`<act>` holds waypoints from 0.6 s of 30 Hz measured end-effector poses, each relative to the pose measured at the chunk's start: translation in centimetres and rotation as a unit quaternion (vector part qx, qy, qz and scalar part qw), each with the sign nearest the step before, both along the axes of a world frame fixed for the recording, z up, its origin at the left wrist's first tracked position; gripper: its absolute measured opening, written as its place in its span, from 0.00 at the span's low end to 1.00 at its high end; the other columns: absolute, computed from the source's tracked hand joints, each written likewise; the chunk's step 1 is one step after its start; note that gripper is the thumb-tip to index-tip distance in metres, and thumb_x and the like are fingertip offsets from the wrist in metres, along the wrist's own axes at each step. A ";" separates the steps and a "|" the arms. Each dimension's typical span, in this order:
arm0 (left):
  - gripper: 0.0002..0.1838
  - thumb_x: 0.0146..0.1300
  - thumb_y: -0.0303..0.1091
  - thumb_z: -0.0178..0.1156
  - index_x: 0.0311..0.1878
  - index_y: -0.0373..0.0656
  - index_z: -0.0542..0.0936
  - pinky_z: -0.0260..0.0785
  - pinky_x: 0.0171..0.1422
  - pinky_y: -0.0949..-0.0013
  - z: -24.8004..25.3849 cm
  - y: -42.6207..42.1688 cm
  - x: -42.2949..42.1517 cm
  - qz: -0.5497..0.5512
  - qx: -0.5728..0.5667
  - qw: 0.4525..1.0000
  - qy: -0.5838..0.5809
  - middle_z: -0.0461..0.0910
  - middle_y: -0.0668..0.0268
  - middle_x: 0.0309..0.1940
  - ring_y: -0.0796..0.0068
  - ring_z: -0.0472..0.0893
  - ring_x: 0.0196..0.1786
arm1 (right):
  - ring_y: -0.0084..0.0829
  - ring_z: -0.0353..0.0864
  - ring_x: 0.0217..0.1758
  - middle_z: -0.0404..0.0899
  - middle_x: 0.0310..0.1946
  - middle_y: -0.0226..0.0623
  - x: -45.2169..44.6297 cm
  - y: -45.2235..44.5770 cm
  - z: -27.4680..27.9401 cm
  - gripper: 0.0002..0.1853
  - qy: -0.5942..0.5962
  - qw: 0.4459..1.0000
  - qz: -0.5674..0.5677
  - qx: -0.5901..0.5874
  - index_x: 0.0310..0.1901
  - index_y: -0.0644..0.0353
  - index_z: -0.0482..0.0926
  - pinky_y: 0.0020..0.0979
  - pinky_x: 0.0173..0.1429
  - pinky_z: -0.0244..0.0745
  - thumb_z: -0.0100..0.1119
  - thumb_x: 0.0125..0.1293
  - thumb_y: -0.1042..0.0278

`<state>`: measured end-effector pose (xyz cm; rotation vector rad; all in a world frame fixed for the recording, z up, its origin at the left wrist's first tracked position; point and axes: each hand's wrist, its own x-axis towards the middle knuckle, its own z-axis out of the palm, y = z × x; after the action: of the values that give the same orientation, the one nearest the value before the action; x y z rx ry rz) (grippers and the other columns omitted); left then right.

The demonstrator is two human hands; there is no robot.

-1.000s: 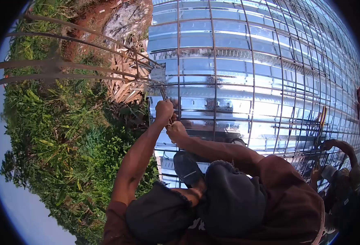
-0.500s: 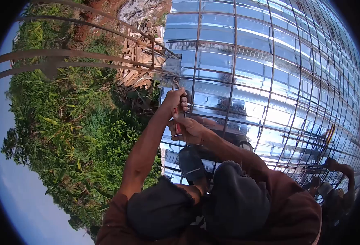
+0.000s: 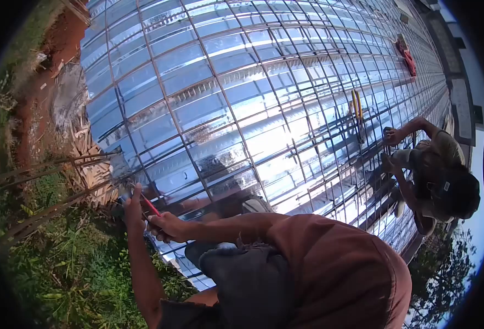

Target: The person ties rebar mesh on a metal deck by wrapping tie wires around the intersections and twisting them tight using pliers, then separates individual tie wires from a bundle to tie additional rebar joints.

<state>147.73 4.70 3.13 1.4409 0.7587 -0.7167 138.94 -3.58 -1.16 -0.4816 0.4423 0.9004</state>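
Observation:
A red-handled tool (image 3: 152, 207), pincers by its look, points up and left at the edge of the rebar grid. My right hand (image 3: 168, 226) is closed around its lower end. Higher up, my left hand (image 3: 135, 207) is closed at the upper part of the same tool, beside the nearest bar crossing. Its jaws and any wire there are too small and blurred to make out. Beneath the hands, the rebar grid (image 3: 202, 178) lies over shiny corrugated metal decking (image 3: 220, 112).
Long loose bars (image 3: 50, 214) stick out past the deck's left edge, above plants (image 3: 72, 263) and scrap wood (image 3: 85, 145). At right a co-worker (image 3: 442, 170) crouches on the grid, near a yellow-handled tool (image 3: 357, 104). Red cloth-like material (image 3: 406, 57) lies farther off.
My view has swung right, bringing the co-worker and more decking into sight. My hands now appear lower and farther left, still together at the red-handled tool.

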 end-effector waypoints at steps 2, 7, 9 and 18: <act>0.26 0.67 0.55 0.49 0.43 0.36 0.77 0.81 0.32 0.66 -3.6 2.3 -0.3 0.102 -0.151 0.980 0.078 0.81 0.47 0.38 0.65 0.82 0.27 | 0.20 0.73 0.18 0.73 0.19 0.25 1.0 -1.2 0.6 0.21 0.135 0.980 -0.026 0.146 0.32 0.54 0.73 0.20 0.15 0.58 0.53 0.65 0.42; 0.35 0.56 0.68 0.57 0.30 0.36 0.76 0.74 0.28 0.61 -6.7 4.3 -0.8 -0.016 0.089 0.995 0.043 0.76 0.59 0.16 0.60 0.81 0.24 | 0.24 0.76 0.24 0.77 0.25 0.29 1.0 -1.8 1.3 0.30 0.081 0.989 0.111 -0.053 0.41 0.55 0.74 0.27 0.31 0.66 0.47 0.62 0.30; 0.43 0.48 0.73 0.60 0.31 0.29 0.77 0.73 0.39 0.55 -7.2 3.7 -1.1 -0.155 0.385 0.909 -0.028 0.79 0.51 0.21 0.49 0.81 0.31 | 0.25 0.76 0.25 0.78 0.28 0.32 0.3 -2.1 0.0 0.29 0.037 0.985 0.091 -0.143 0.42 0.61 0.74 0.27 0.31 0.67 0.47 0.66 0.37; 0.14 0.62 0.40 0.59 0.34 0.36 0.75 0.70 0.21 0.69 -8.7 4.9 -2.3 0.090 0.036 0.995 -0.036 0.76 0.64 0.23 0.72 0.78 0.23 | 0.31 0.79 0.29 0.77 0.29 0.38 -1.3 -1.1 -1.1 0.19 0.100 0.995 0.018 -0.004 0.42 0.63 0.72 0.33 0.37 0.79 0.44 0.73 0.52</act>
<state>145.41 9.60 -5.55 1.4345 0.8545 -0.5012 137.67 -4.69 -2.29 -0.4086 0.6209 0.9874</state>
